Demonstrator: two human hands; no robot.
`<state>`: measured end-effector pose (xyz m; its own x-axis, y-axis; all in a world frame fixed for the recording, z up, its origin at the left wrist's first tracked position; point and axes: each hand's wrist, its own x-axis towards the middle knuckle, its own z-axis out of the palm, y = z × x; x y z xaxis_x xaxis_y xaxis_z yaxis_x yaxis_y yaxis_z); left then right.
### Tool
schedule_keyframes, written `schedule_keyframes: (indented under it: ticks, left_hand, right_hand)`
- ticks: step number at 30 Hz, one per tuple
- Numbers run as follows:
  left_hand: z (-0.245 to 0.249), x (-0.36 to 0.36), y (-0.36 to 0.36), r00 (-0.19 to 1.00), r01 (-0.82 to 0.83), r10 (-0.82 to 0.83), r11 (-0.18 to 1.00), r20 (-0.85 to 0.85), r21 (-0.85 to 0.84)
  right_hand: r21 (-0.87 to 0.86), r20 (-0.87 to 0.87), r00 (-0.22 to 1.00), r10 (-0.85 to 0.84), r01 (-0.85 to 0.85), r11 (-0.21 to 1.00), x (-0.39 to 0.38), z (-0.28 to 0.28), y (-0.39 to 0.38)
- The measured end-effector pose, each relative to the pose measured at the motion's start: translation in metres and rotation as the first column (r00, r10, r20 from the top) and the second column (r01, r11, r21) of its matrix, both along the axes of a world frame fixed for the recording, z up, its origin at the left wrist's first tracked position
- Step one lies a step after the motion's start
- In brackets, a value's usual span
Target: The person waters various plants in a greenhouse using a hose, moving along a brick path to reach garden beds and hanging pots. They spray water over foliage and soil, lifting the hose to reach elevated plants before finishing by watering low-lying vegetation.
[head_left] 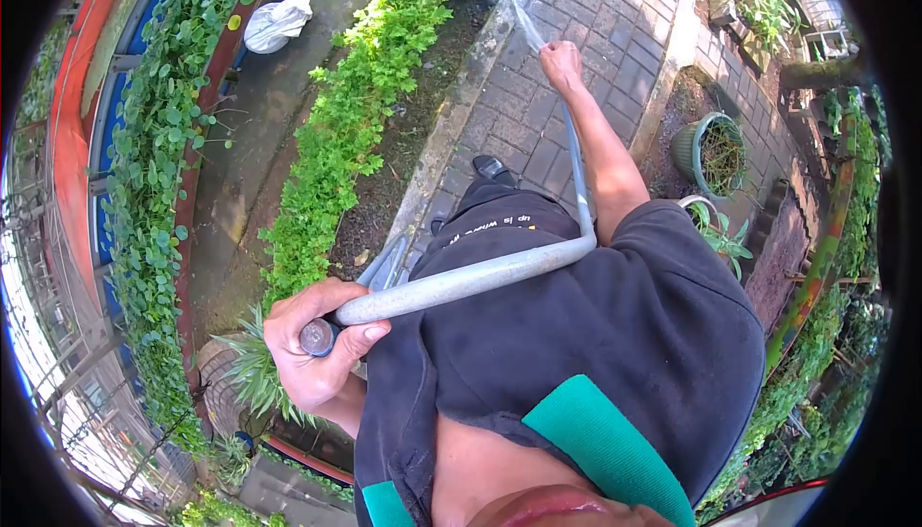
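The hose [471, 278] is seen across the middle of the frame, bent sharply near the centre right, with its thinner-looking length running up to the right hand [562, 64] at the upper centre. There it is gripped near its outlet by closed fingers, and water [521, 16] is being sprayed from it towards the top of the frame, beside the low curb [444, 129] of the brick path [538, 95].

At the lower left of the centre, the hose is held by the left hand [312, 345], whose fingers are curled around it. A short, round-ended piece [318, 338] with a dark rim is also clasped there, between the thumb and the fingers; it is perhaps a fitting or a handle, though its body is hidden by the hand. More grey tubing [387, 263] is visible just above this hand, partly covered by the dark shirt [576, 335].

A dark shoe [495, 170] is seen on the bricks above the shirt. To the left of the curb, a row of bright green plants [360, 109] is set in soil, and beyond it a white covering [279, 23] is seen at the upper left. At the right, a green pot [688, 153] holding dry stems is placed near the path's edge.
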<state>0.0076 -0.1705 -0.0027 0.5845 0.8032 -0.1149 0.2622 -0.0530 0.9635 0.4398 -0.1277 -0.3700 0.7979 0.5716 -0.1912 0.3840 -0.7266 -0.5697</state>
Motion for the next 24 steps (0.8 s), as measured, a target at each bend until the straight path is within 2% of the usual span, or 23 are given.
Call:
schedule_keyframes:
  ticks: [1, 3, 4, 5, 8, 13, 18, 20, 24]
  left_hand:
    - [-0.001, 0.003, -0.001, 1.0, -0.023, 0.023, 1.0, 0.002, -0.019]
    - [-0.001, 0.011, -0.002, 0.998, -0.064, 0.064, 0.997, -0.001, -0.046]
    - [-0.001, 0.014, -0.002, 0.998, -0.065, 0.065, 0.997, -0.011, -0.046]
    - [-0.001, 0.015, -0.002, 0.997, -0.07, 0.069, 0.996, -0.023, -0.046]
    - [-0.005, 0.019, -0.005, 0.994, -0.105, 0.104, 0.993, -0.012, -0.059]
    - [-0.011, 0.023, -0.011, 0.991, -0.132, 0.13, 0.99, -0.033, -0.049]
    - [-0.013, 0.024, -0.022, 0.979, -0.203, 0.2, 0.975, -0.045, -0.087]
    - [-0.014, 0.025, -0.028, 0.969, -0.245, 0.244, 0.967, -0.028, -0.066]
    - [-0.021, 0.015, -0.051, 0.931, -0.364, 0.366, 0.919, -0.013, -0.154]
  right_hand:
    - [-0.042, -0.011, 0.999, 0.035, -0.035, 0.999, -0.004, -0.012, -0.001]
    - [-0.064, -0.17, 0.981, 0.089, -0.101, 0.993, -0.018, -0.032, -0.002]
    - [-0.073, -0.249, 0.961, 0.117, -0.139, 0.988, -0.034, -0.025, 0.001]
    - [-0.101, -0.402, 0.912, 0.082, -0.134, 0.986, -0.045, -0.015, 0.002]
    - [-0.115, -0.53, 0.84, 0.114, -0.205, 0.972, -0.075, -0.026, 0.007]
    - [-0.086, -0.766, 0.608, 0.211, -0.422, 0.902, -0.128, -0.041, 0.016]
    - [-0.031, -0.889, 0.385, 0.246, -0.588, 0.808, -0.179, -0.02, 0.012]
    - [-0.043, -0.884, 0.378, 0.275, -0.651, 0.758, -0.197, -0.01, 0.012]
    - [-0.012, -0.88, 0.306, 0.362, -0.778, 0.628, -0.236, -0.003, 0.013]
